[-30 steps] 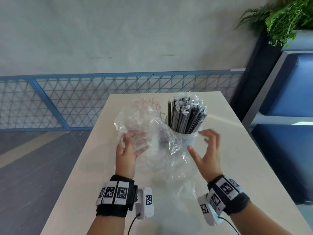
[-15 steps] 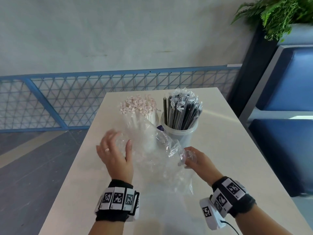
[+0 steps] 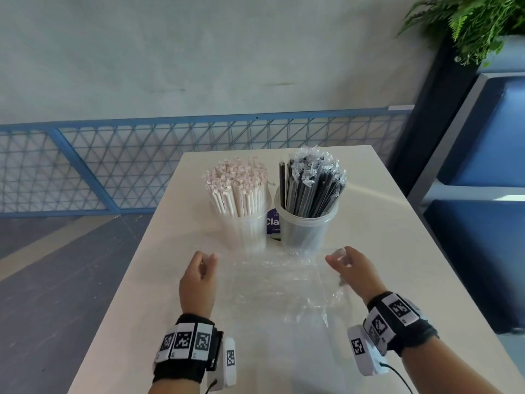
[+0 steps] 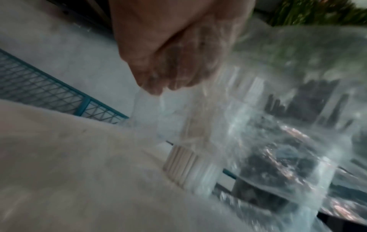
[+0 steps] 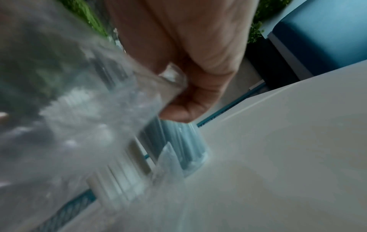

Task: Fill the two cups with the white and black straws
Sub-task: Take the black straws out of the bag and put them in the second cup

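Pinching a corner each, the left hand [image 3: 197, 280] and right hand [image 3: 353, 273] held the clear plastic bag [image 3: 279, 282] stretched low over the table [image 3: 383, 228] in the lower middle of the frame, fingers curled on the film. Half a second before, that bag was bunched up high, half hiding the cups. Now the white straws [image 3: 237, 189] and black straws [image 3: 311, 186] stood upright in their two cups mid-frame, side by side.

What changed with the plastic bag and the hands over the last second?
The clear bag came down from in front of the cups and now lies spread on the table. The right hand, open earlier, now pinches a corner; the left hand grips the other side. Both cups of straws stayed put.
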### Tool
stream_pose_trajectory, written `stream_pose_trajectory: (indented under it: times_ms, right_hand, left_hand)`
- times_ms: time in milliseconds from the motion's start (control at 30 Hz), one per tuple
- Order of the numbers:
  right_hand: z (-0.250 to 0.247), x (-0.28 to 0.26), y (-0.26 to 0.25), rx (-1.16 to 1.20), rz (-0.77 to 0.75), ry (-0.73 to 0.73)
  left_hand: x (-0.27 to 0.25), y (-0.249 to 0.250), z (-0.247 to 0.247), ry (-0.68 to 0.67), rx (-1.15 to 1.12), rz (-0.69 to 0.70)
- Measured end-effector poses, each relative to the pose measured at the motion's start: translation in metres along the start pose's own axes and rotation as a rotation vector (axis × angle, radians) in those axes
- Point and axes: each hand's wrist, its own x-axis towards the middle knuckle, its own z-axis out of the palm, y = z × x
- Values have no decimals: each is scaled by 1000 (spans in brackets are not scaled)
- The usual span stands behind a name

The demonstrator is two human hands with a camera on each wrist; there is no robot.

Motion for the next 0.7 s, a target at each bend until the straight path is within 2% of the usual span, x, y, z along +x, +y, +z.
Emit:
stream_pose_trajectory:
  times_ms: [67,133,167,233,267,333,400,500,567,633,700]
  right_hand:
    - [3,0,4,-78,-86,157]
    - [5,-7,-1,-150,-299,299]
    - [6,-12,-8,-189,-418,306]
    - [15,-24,-19,-344,-577,137]
    - [23,-29,-23,-465,-585,-1]
    - [41,-32,-15,-732,-503,-249]
    - [57,-26,4,-860,-392,-377]
    - [66,-15,18,-904,-269,-478]
    - [69,-12,21,-910,-240,-524]
    - [71,-10,27,-915,-220,-572]
    - [73,-9,33,-903,-193,-614]
  left_hand:
    - [-6,-9,7,-9,21,-40]
    - [-10,-14,12,-24,-49,-90]
    - [-11,-14,15,-37,-108,-120]
    - [-13,-15,19,-64,-208,-171]
    - [-14,-15,21,-79,-234,-188]
    - [-13,-17,26,-99,-244,-229]
    - [-10,-21,30,-86,-311,-310]
    - [-6,-23,33,-101,-403,-362]
    - [-3,-22,30,-92,-262,-303]
    - [-1,-24,25,-32,-65,-214]
    - [1,-24,18,31,84,-182]
